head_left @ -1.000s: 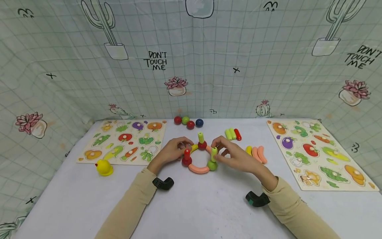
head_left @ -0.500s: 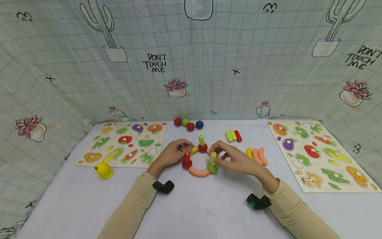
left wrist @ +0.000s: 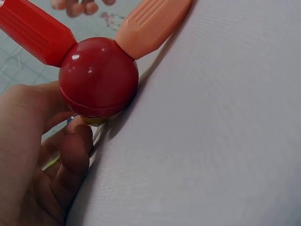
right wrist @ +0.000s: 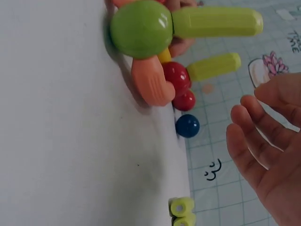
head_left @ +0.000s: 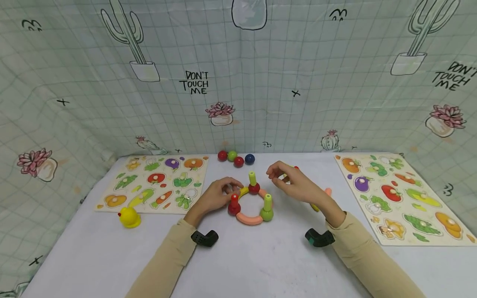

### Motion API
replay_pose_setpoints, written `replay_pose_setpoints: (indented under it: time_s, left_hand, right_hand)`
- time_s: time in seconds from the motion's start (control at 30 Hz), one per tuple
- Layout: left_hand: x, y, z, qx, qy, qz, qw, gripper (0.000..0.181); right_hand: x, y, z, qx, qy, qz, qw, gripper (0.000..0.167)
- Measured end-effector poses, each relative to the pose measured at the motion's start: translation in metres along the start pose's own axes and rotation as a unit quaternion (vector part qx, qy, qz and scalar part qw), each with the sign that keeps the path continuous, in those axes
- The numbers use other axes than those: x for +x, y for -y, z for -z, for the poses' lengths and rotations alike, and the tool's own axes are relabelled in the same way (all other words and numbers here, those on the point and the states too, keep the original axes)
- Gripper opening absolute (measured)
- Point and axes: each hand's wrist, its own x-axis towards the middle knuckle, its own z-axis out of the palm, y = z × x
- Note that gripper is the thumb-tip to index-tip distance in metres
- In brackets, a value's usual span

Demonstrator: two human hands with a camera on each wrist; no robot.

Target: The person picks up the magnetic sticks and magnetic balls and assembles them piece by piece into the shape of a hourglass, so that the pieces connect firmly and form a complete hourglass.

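A ring of toy balls and curved sticks lies on the table. Its left red ball bears an upright red stick. The back red ball and the green ball each carry a light green stick. A pink curved stick joins the front balls; another pink one is at the right. My left hand pinches the yellow curved stick beside the left red ball; its fingertips are partly hidden. Holding nothing, my right hand hovers right of the ring, fingers loosely bent.
Several loose balls, one of them a blue ball, sit at the back. Short sticks and curved sticks lie partly behind my right hand. A yellow duck and a puzzle board are left; another board is right.
My right hand has let go of the light green stick on the green ball and moved up and right, away from the ring. The left hand stays at the ring.
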Motion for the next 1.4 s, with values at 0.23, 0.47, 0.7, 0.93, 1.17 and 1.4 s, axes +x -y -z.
replay_pose_setpoints:
  time_s: [0.23,0.47,0.7,0.93,1.17,1.4]
  left_hand:
    - [-0.002,0.000,0.000,-0.007,0.004,-0.008,0.9999,0.019]
    - [-0.001,0.000,-0.001,-0.006,-0.002,-0.010,0.9999,0.018]
    - [-0.001,0.000,-0.002,0.009,-0.005,-0.010,0.9999,0.018]
    - [-0.001,0.002,0.000,0.015,-0.003,-0.013,0.9998,0.018]
    - [-0.003,0.002,0.003,0.016,-0.002,-0.029,0.9994,0.019]
    - [-0.002,0.003,0.001,0.006,0.001,-0.028,0.9996,0.019]
  right_hand:
    - [0.023,-0.010,0.001,-0.021,-0.007,-0.004,0.9997,0.019]
    - [0.044,-0.018,0.003,-0.062,-0.003,-0.010,0.9980,0.019]
    - [0.060,-0.024,0.000,-0.118,0.006,-0.005,0.9930,0.021]
    - [0.076,-0.021,-0.005,-0.189,0.023,-0.021,0.9814,0.030]
    - [0.093,-0.019,-0.010,-0.240,0.069,-0.033,0.9678,0.045]
    - [0.104,-0.020,-0.014,-0.255,0.085,-0.038,0.9625,0.049]
